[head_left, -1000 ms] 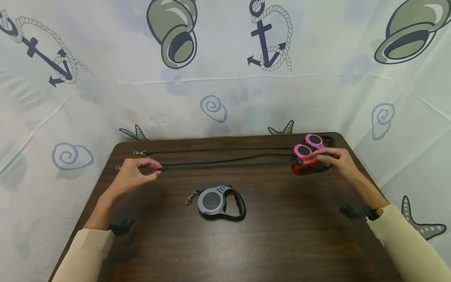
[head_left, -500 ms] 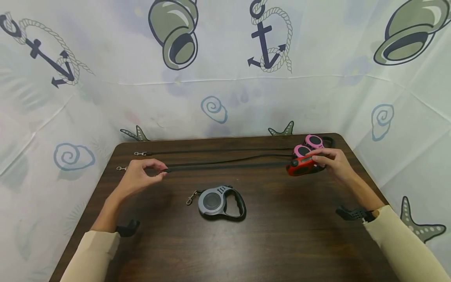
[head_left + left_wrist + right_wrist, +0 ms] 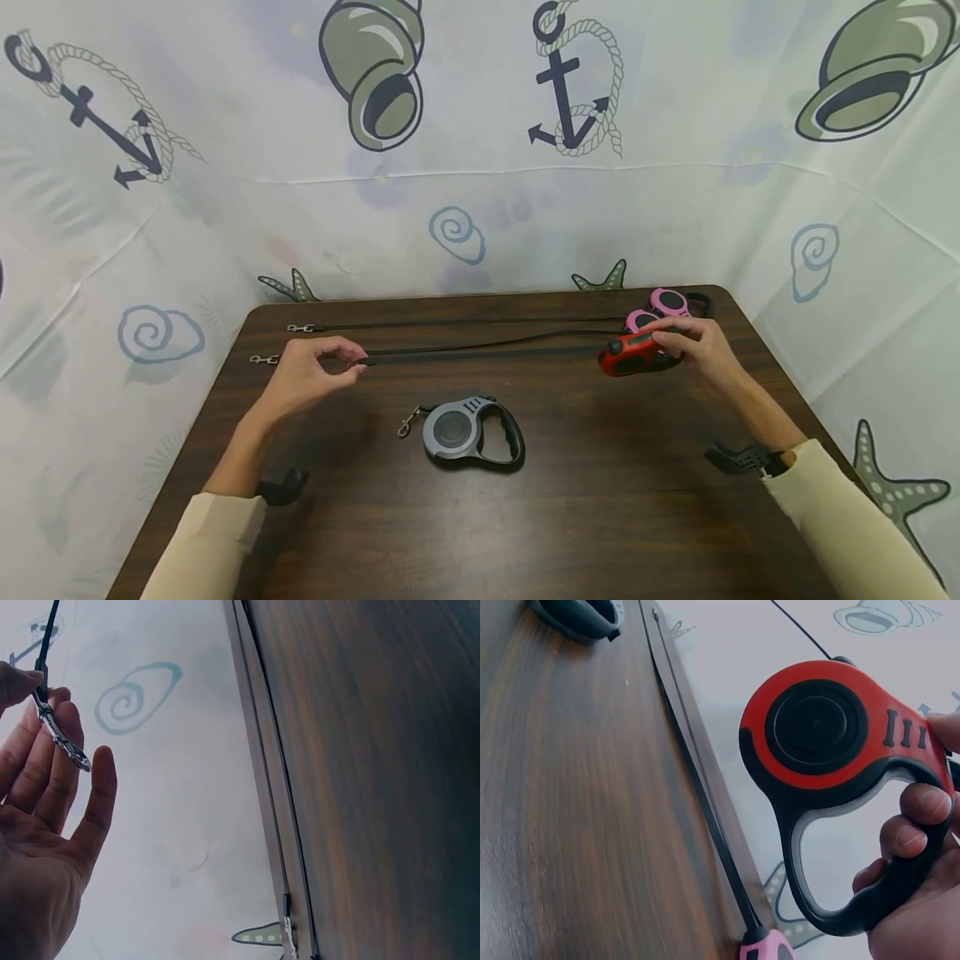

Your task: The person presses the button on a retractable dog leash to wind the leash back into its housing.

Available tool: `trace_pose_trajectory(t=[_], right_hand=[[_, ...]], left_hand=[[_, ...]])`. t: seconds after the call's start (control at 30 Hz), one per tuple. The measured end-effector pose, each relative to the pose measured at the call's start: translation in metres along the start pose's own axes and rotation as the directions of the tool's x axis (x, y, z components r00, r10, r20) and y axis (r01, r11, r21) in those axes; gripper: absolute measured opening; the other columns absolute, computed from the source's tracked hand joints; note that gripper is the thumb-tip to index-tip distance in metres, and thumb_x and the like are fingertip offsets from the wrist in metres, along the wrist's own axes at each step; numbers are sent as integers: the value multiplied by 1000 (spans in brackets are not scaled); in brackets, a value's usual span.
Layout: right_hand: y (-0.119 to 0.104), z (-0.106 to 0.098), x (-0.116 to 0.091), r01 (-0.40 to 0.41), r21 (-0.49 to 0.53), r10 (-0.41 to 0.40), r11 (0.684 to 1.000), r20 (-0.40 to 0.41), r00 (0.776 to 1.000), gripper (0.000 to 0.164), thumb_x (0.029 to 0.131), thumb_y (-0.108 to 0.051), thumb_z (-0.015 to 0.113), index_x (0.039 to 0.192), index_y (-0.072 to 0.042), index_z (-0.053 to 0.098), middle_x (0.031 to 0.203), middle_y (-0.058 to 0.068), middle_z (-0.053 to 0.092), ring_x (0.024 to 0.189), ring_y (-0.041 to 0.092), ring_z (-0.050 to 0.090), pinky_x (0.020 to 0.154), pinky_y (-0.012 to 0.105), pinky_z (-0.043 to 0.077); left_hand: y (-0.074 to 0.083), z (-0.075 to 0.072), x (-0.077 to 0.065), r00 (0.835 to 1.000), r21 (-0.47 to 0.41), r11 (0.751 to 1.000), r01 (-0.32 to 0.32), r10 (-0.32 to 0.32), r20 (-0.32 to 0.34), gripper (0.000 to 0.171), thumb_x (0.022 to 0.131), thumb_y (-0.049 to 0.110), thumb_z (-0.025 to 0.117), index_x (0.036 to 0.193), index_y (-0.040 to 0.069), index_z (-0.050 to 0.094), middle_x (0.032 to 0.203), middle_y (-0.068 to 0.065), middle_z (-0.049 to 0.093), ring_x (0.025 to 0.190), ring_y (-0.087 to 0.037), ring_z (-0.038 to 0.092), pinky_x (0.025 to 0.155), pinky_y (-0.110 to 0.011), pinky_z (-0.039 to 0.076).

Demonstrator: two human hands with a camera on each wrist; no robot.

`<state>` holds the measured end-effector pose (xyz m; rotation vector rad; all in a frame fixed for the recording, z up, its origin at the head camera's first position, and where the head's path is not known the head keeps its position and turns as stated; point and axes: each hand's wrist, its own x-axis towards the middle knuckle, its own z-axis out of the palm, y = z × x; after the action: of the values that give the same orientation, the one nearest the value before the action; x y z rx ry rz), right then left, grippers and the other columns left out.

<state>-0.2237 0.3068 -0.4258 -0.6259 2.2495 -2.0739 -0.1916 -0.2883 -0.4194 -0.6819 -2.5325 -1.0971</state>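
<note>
One red leash [image 3: 628, 357]: held left-to-right beyond grey leash [image 3: 452, 429].
Clip end [image 3: 64, 739]: pinched by left fingers [image 3: 66, 757].
Handle [image 3: 847, 921]: gripped by right fingers [image 3: 904, 838].

Head view looks down; nearer wrist views share the table [image 3: 480, 533]

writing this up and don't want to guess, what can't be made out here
Head view: the lower part of the nearer pink leash, behind the red leash and right grip.
Head view: the silver clasp at the left grip, hidden by that grip; the left wrist view shows it.
Head view: the underside of the grey leash, against the table.
Right wrist view: most of a pink leash, cut off by the bottom edge.
</note>
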Motion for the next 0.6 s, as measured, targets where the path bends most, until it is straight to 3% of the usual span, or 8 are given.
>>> trace_pose_trajectory(t=[0.27, 0.5, 0.6], right_hand=[[1, 12, 2, 21, 9, -21, 1000, 7, 1000, 24, 102, 6, 57, 113, 3, 78, 85, -2, 50, 74, 19, 40, 67, 39, 28], [-1, 22, 4, 17, 38, -17, 999, 14, 1000, 25, 102, 5, 57, 112, 0, 79, 92, -1, 60, 75, 17, 43, 66, 36, 32], [-1, 28, 6, 12, 46, -13, 999, 22, 1000, 24, 102, 5, 57, 113, 1, 79, 93, -2, 61, 75, 18, 43, 67, 36, 32]], left_hand=[[4, 5, 3, 1000, -28, 1000, 8, -7, 16, 18, 85, 0, 84, 98, 12, 80, 85, 6, 75, 77, -11, 67, 76, -16, 51], [10, 10, 5, 999, -58, 998, 3, 0, 36, 20, 85, 0, 84, 98, 14, 80, 85, 7, 75, 77, -8, 67, 72, -31, 56], [13, 12, 6, 999, -68, 998, 0, 3, 41, 20, 85, 0, 85, 97, 15, 80, 85, 7, 75, 77, -9, 67, 72, -30, 56]])
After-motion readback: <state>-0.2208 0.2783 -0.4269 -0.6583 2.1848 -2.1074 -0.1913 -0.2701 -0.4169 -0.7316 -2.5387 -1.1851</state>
